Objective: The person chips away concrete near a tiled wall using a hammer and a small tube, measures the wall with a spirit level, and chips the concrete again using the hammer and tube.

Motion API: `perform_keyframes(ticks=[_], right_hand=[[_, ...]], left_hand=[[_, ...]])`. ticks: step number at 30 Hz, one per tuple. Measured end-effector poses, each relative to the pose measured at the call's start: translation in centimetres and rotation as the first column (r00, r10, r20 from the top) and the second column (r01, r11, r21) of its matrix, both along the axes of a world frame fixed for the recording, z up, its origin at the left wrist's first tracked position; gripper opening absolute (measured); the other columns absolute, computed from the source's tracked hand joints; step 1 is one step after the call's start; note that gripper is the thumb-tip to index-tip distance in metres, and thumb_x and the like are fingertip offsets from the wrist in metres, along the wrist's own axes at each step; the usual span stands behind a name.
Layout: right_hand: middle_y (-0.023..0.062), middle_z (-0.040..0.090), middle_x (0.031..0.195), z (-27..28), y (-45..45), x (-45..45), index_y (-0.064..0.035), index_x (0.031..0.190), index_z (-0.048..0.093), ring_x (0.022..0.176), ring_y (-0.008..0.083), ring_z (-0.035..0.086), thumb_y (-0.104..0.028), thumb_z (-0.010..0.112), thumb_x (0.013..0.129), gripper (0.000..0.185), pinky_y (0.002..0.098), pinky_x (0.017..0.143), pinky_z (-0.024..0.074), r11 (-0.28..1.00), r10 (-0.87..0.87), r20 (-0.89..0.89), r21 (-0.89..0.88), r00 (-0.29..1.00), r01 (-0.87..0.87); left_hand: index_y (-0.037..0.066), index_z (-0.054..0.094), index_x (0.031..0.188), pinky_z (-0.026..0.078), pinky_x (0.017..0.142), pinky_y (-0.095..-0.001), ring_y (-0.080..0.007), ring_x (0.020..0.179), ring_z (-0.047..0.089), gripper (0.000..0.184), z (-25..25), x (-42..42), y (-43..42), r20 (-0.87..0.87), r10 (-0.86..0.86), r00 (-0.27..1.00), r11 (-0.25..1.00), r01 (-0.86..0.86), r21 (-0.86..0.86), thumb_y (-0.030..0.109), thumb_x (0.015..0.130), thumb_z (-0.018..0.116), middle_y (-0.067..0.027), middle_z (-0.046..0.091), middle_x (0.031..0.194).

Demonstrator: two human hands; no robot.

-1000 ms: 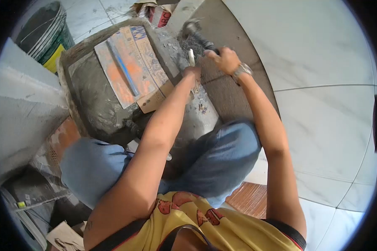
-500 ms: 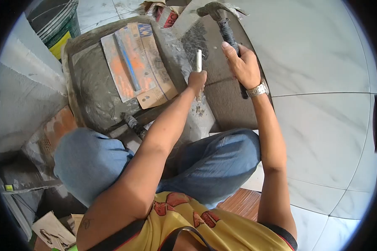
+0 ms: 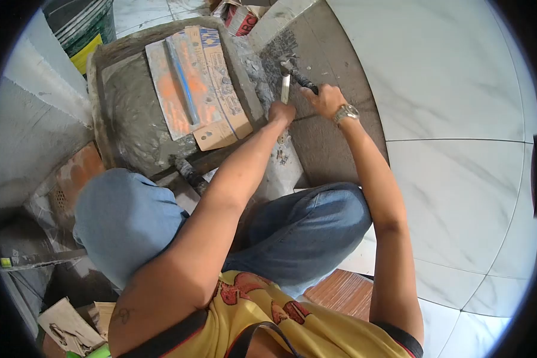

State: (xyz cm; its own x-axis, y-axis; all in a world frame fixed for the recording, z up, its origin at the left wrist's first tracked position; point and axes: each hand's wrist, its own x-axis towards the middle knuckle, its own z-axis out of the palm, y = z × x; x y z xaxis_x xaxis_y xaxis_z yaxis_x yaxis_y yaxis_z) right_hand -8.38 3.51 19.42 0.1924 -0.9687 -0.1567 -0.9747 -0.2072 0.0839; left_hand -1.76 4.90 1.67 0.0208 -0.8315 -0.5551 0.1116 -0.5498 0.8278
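My left hand (image 3: 281, 113) is closed around a pale metal chisel (image 3: 285, 89), whose upper end sticks up above the fist. My right hand (image 3: 327, 101) grips the dark wrapped handle of a hammer (image 3: 301, 80). The hammer head is at the top end of the chisel; whether they touch I cannot tell. Both hands are over a strip between a mortar tub and a brown slab (image 3: 340, 143) with a rough, scraped patch. Small broken bits (image 3: 281, 156) lie below my left fist. The chisel's lower end is hidden by the hand.
The tub (image 3: 95, 83) at left holds wet grey mortar. Across it lie a printed cardboard piece (image 3: 221, 89) and an orange-stained plate with a blue bar (image 3: 183, 80). A dark tool handle (image 3: 191, 173) rests by its near edge. White marbled tiles (image 3: 447, 191) cover the right.
My right hand has swung the hammer down and left, from raised at the right to the chisel's top. My left hand keeps the chisel in nearly the same place.
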Motion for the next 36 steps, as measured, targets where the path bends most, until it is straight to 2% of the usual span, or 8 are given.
perform_keyframes(ticks=[7,11,13,15,24,26,29,36], right_hand=[[0.0254,0.061,0.062,9.5,4.4,9.1,0.0041,0.081,0.065,0.064,0.0425,0.065,-0.057,0.059,0.092,0.062,0.0454,0.061,0.0502,0.978,0.149,0.338,-0.189,0.929,-0.088],[0.0193,0.062,0.062,3.9,1.9,7.1,0.0032,0.076,0.061,0.061,0.0320,0.066,-0.056,0.055,0.095,0.062,0.0419,0.060,0.0517,0.977,0.162,0.269,-0.177,0.950,-0.116],[0.0351,0.065,0.090,0.6,-0.5,4.3,0.0048,0.090,0.068,0.096,0.0502,0.063,-0.059,0.051,0.095,0.066,0.0520,0.085,0.0505,0.999,-0.018,0.006,0.037,1.000,0.018],[0.0315,0.067,0.088,-0.7,-2.0,3.4,0.0028,0.093,0.070,0.090,0.0465,0.067,-0.060,0.052,0.094,0.065,0.0494,0.080,0.0530,0.999,-0.018,-0.062,0.042,0.998,0.020],[0.0262,0.064,0.070,5.6,2.9,9.4,-0.0004,0.077,0.056,0.072,0.0488,0.064,-0.058,0.057,0.092,0.059,0.0517,0.065,0.0532,0.934,0.290,0.425,-0.322,0.857,-0.157],[0.0267,0.069,0.089,0.4,0.4,3.7,0.0017,0.099,0.066,0.087,0.0439,0.068,-0.057,0.058,0.092,0.060,0.0502,0.076,0.0544,0.997,0.017,-0.086,-0.070,0.996,-0.023],[0.0316,0.067,0.099,0.3,-0.7,2.9,0.0028,0.096,0.069,0.097,0.0466,0.065,-0.058,0.056,0.092,0.062,0.0527,0.085,0.0524,0.997,-0.053,-0.151,0.046,0.987,0.060],[0.0271,0.065,0.074,9.3,1.6,8.6,0.0008,0.088,0.066,0.076,0.0444,0.068,-0.058,0.061,0.089,0.059,0.0489,0.067,0.0540,0.945,0.184,0.434,-0.324,0.882,-0.037]], left_hand=[[-0.005,0.061,0.089,0.047,0.043,-0.0417,-0.0258,0.045,0.057,0.032,-0.1,0.5,0.1,-0.406,0.127,0.905,0.992,-0.106,0.074,0.027,0.090,0.055,-0.0095,0.056,0.058],[-0.004,0.058,0.082,0.043,0.040,-0.0408,-0.0246,0.042,0.053,0.030,0.1,0.9,0.1,-0.373,0.058,0.926,0.997,-0.038,0.062,0.024,0.089,0.053,-0.0106,0.054,0.057],[-0.005,0.057,0.081,0.045,0.041,-0.0421,-0.0250,0.043,0.054,0.029,0.7,1.3,0.0,-0.338,0.054,0.940,0.993,-0.016,0.113,0.022,0.089,0.053,-0.0112,0.055,0.058],[-0.006,0.058,0.081,0.045,0.042,-0.0430,-0.0254,0.043,0.055,0.028,0.3,1.2,-0.3,-0.361,0.030,0.932,0.993,0.014,0.117,0.021,0.089,0.054,-0.0122,0.056,0.059],[-0.009,0.063,0.092,0.047,0.039,-0.0371,-0.0227,0.045,0.059,0.032,0.5,0.8,-0.3,-0.251,0.083,0.964,0.995,-0.065,0.079,0.022,0.088,0.053,-0.0143,0.062,0.063],[-0.008,0.062,0.089,0.047,0.043,-0.0405,-0.0241,0.049,0.060,0.029,-0.8,0.4,-0.1,-0.288,0.000,0.958,0.999,0.016,0.051,0.020,0.088,0.054,-0.0149,0.061,0.063],[-0.007,0.062,0.089,0.046,0.046,-0.0422,-0.0244,0.048,0.057,0.027,1.2,1.7,-1.9,-0.249,0.027,0.968,0.994,0.002,0.113,0.019,0.088,0.055,-0.0140,0.058,0.062],[-0.009,0.062,0.089,0.046,0.042,-0.0418,-0.0241,0.046,0.057,0.030,-0.8,0.2,-1.0,-0.223,0.077,0.972,0.990,-0.048,0.133,0.019,0.086,0.053,-0.0132,0.057,0.061]])
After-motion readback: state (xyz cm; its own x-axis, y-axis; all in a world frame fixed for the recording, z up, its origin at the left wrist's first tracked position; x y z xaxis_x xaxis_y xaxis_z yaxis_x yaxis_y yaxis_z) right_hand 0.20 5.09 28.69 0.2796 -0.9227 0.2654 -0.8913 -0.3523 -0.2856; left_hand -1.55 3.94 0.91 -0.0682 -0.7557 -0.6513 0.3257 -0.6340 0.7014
